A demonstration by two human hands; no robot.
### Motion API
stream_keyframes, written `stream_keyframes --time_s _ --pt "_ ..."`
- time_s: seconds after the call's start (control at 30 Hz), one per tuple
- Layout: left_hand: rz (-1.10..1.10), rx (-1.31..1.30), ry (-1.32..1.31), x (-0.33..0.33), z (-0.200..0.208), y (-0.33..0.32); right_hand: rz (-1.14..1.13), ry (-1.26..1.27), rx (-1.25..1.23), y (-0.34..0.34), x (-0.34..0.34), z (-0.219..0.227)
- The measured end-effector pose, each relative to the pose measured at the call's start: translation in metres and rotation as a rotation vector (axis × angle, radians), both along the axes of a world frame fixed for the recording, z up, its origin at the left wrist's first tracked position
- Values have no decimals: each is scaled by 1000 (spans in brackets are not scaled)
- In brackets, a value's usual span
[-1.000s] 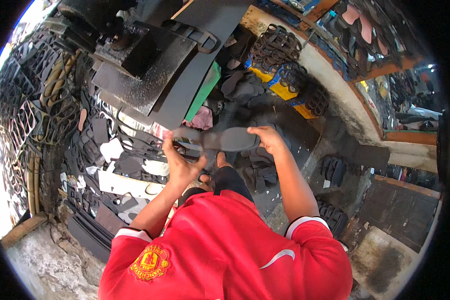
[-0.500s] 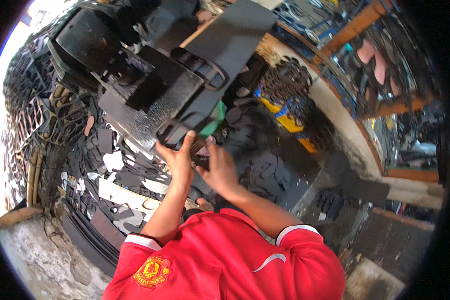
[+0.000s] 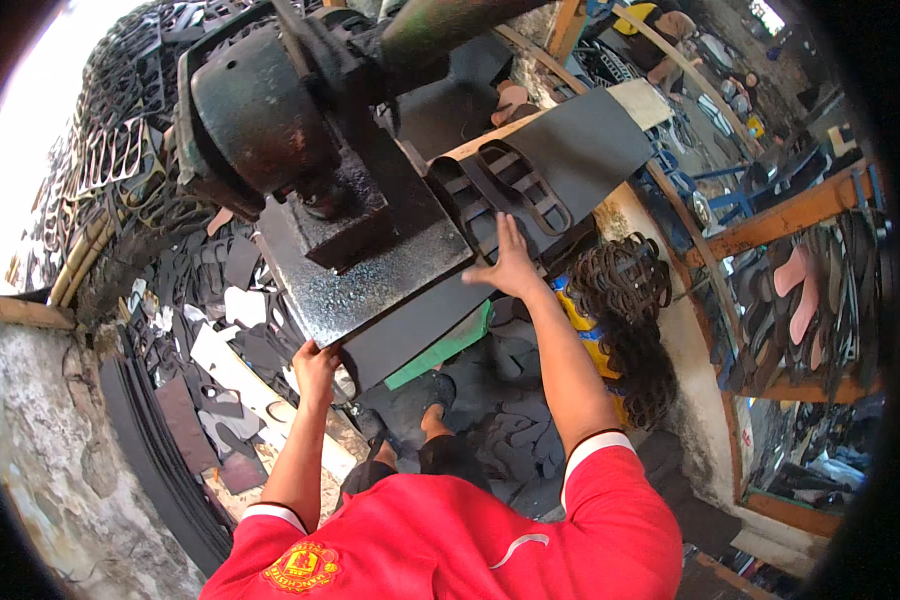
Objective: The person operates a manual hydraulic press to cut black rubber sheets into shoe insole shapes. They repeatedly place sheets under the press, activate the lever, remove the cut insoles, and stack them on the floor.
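Note:
A black cutting press (image 3: 270, 130) stands in front of me with a worn metal plate (image 3: 340, 285) under its head. A long black sheet (image 3: 410, 335) runs along the plate's right side. Two sole-shaped cutting dies with crossbars lie side by side on it, a left die (image 3: 458, 195) and a right die (image 3: 547, 212). My right hand (image 3: 505, 268) has its fingers spread over the sheet, at the near end of the left die. At the plate's near corner, my left hand (image 3: 316, 375) has its fingers curled; what they grip is hidden.
A green piece (image 3: 440, 345) shows under the sheet. Black offcuts (image 3: 520, 440) cover the floor by my feet. Ring-like black scraps (image 3: 625, 290) are piled at the right, near a wooden rack (image 3: 770, 225). Stacked dark sheets (image 3: 155, 450) lean against the left wall.
The die that my left hand held near the plate's corner now lies farther off beside the other die. My right hand has moved away to the right and opened. My view has shifted.

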State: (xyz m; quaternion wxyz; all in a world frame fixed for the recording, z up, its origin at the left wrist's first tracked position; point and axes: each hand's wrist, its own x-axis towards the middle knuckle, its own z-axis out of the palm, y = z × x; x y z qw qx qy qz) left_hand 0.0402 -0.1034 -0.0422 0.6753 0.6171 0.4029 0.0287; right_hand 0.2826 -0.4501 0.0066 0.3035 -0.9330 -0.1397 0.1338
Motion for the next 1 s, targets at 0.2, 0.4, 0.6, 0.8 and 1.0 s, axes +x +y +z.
stream_keyframes --time_s 0.2,0.4,0.6,0.8,1.0 --pt "-74 -197 -10 7 19 0 -381 -48 454 2 -2 56" --pt "-34 -343 86 -71 3 47 -57 -103 540 87 -210 138" --pt "-138 -569 -48 -90 0 66 60 -107 371 215 -309 57" --pt "-106 -620 -50 -88 -16 66 65 -418 90 246 -307 -6" --pt "-60 -676 -62 -88 -21 67 68 -385 47 248 -309 -3"
